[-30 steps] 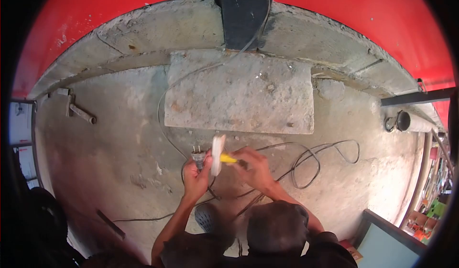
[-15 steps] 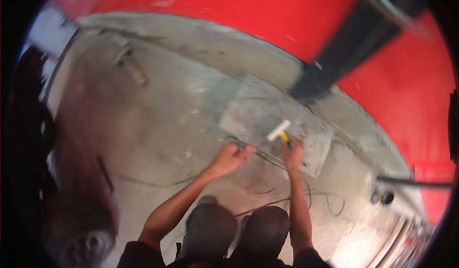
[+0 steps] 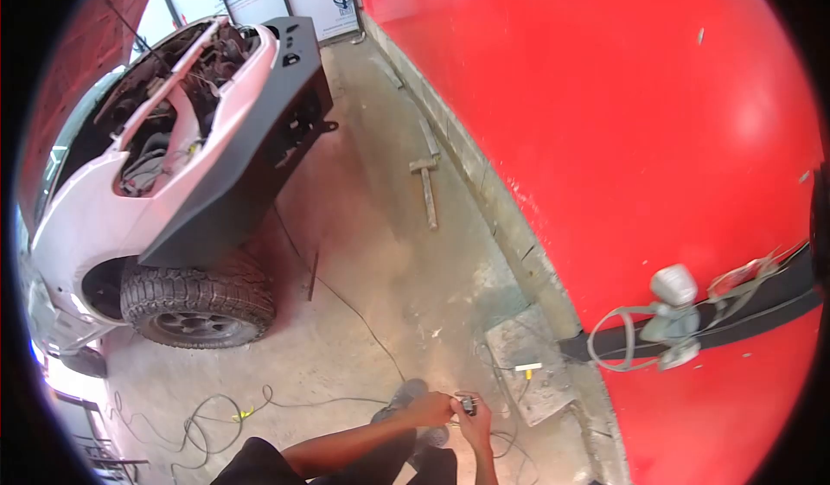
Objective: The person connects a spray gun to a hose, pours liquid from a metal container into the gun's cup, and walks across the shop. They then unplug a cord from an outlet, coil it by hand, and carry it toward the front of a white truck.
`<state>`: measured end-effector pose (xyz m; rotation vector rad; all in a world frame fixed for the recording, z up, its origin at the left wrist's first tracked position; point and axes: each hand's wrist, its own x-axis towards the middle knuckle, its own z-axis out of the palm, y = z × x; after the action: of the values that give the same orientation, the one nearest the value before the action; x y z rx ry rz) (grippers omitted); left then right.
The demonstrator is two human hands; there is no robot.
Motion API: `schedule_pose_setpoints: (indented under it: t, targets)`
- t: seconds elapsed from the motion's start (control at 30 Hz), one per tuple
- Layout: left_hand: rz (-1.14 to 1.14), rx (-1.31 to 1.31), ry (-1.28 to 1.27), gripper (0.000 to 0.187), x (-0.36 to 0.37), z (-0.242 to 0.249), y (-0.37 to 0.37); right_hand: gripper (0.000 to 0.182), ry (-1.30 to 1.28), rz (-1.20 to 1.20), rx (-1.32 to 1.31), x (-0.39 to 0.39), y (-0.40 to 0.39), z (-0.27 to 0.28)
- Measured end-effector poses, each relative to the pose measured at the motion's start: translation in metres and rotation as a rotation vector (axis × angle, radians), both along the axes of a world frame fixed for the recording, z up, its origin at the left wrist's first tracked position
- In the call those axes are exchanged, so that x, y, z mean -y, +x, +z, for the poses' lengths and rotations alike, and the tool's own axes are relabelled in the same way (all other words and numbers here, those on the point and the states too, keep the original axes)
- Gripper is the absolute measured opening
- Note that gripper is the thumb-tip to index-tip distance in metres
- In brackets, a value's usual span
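My left hand [image 3: 430,410] reaches in from the lower left, its fingers closed against my right hand. In my right hand [image 3: 475,424] is a small dark object [image 3: 469,405] with pale, shiny parts; it may be a plug, but it is too small to name surely. The left fingertips meet at its edge, and what they pinch is hidden. To the right, a tool with a white head [image 3: 528,366] and a yellow handle lies on a grey slab [image 3: 545,407] beside the wall. Thin dark cable [image 3: 510,450] loops on the floor near my right hand.
A pale vehicle [image 3: 95,217] with raised hood, dark bumper [image 3: 233,182] and knobbly tire [image 3: 199,290] stands left. A long cable [image 3: 354,312] crosses the floor. A hammer-shaped tool [image 3: 427,191] lies by the red wall [image 3: 553,105]. A respirator-like mask [image 3: 673,316] hangs right.
My view has swung toward the vehicle. The yellow-handled tool, earlier at my right hand, now lies on the slab apart from it. My hands have come together around the small dark object.
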<state>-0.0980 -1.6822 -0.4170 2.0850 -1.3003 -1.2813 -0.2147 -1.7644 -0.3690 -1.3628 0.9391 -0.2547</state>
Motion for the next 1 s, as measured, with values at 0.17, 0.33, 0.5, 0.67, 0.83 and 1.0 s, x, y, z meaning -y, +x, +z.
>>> schedule_pose_setpoints:
  t: [0.17,0.33,0.5,0.67,0.83,1.0]
  targets:
    - [0.331,0.282,-0.423,0.038,-0.045,0.117,0.007,0.019,-0.207,-0.078,0.063,-0.018,0.004,0.093]
    - [0.535,-0.094,-0.013,0.046,-0.057,0.186,0.062,0.015,0.123,-0.246,0.187,-0.017,0.034,0.166]
    - [0.991,-1.146,-0.116,0.040,-0.018,0.201,0.114,0.014,0.104,0.140,0.185,-0.016,0.095,0.180]
    - [1.029,-0.898,-0.228,0.034,0.006,0.200,0.217,0.035,0.090,0.568,0.082,0.038,0.167,0.080]
    - [0.509,-0.699,-0.185,0.032,0.016,0.257,0.306,0.054,1.110,0.441,0.177,0.101,0.314,0.134]
    - [0.339,-0.509,-0.265,0.034,0.055,0.341,0.393,0.031,1.559,0.065,0.308,0.199,0.504,0.173]
